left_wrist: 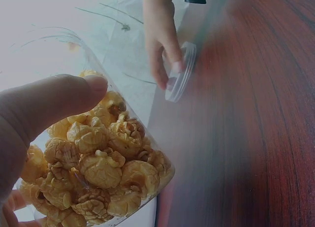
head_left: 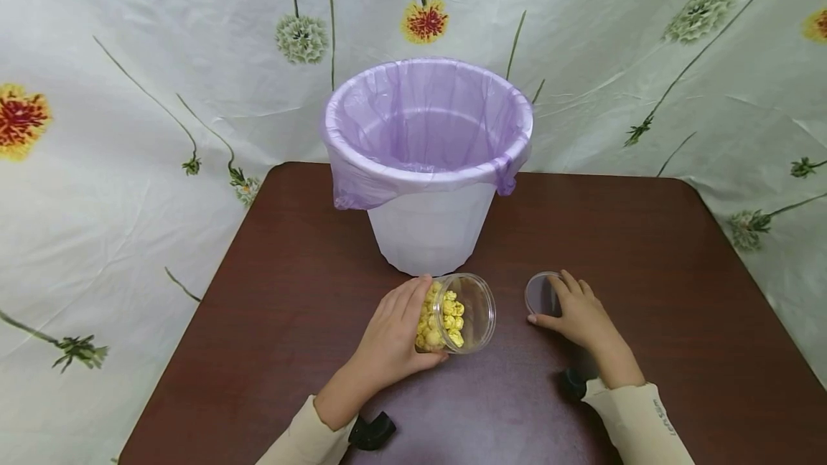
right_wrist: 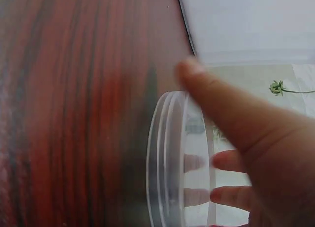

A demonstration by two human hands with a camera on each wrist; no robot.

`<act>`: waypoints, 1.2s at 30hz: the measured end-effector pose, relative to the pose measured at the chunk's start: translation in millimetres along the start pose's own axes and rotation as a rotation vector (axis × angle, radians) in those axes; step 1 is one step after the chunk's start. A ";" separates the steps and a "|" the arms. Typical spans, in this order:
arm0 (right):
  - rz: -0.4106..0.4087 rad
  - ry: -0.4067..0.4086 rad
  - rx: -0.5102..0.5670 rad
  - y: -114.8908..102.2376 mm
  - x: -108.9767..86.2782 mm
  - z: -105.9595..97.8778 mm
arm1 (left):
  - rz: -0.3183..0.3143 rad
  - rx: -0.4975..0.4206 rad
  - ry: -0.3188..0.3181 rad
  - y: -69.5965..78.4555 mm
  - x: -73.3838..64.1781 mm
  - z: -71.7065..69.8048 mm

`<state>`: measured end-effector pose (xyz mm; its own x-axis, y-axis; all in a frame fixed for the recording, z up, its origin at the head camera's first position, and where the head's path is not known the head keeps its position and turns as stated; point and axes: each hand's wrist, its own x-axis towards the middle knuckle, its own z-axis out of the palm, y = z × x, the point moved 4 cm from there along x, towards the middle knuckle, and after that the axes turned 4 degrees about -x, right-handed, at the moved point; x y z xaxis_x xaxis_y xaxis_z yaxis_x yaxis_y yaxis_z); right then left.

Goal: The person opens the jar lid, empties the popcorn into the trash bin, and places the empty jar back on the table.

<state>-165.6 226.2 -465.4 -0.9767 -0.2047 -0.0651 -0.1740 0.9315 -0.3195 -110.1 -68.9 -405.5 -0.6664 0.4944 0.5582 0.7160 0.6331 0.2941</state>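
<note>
From the head camera: your left hand point(head_left: 390, 336) is wrapped around a clear round plastic jar of yellow popcorn point(head_left: 455, 313), thumb under it and fingers over the top, the jar tipped on its side with its open mouth facing right, low over the dark reddish-brown wooden table point(head_left: 646, 250). Your right hand point(head_left: 578, 311) rests on the clear round plastic lid point(head_left: 541, 293), fingers over its far edge and thumb on the near edge, the lid lying on the table just right of the jar. Behind both stands a white plastic bin with a lilac liner bag point(head_left: 428, 163) folded over its rim, and a floral white cloth backdrop point(head_left: 129, 92) hangs beyond. There is small writing on your right cream sleeve point(head_left: 646, 418), too small to read.

Left wrist view: your thumb point(left_wrist: 44, 109) presses the jar wall, and the popcorn point(left_wrist: 101, 165) is piled against the clear side. No label shows on the jar. Across the table your other hand's fingers point(left_wrist: 162, 45) touch the lid point(left_wrist: 181, 72).

Right wrist view: the lid point(right_wrist: 179, 163) fills the frame, threaded rim showing, your forefinger point(right_wrist: 221, 104) lying across it and other fingertips seen through the plastic. No print on it. The bin's white wall point(right_wrist: 246, 25) sits just beyond.
</note>
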 end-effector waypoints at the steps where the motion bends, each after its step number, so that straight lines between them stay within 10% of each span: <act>1: -0.008 0.015 0.006 -1.4 1.2 -2.4 | 0.001 -0.001 0.001 0.1 -0.1 0.0; 19: -0.269 0.529 0.494 -93.8 14.7 -139.4 | -0.008 -0.005 -0.005 -1.6 0.2 0.2; 36: -0.115 0.356 0.583 -123.9 95.9 -225.1 | -0.026 0.002 -0.016 0.3 -3.2 0.8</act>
<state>-266.1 158.8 -219.3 -0.9553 -0.0888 0.2820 -0.2803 0.5759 -0.7680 -108.0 -69.8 -407.9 -0.6880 0.4873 0.5378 0.6979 0.6473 0.3064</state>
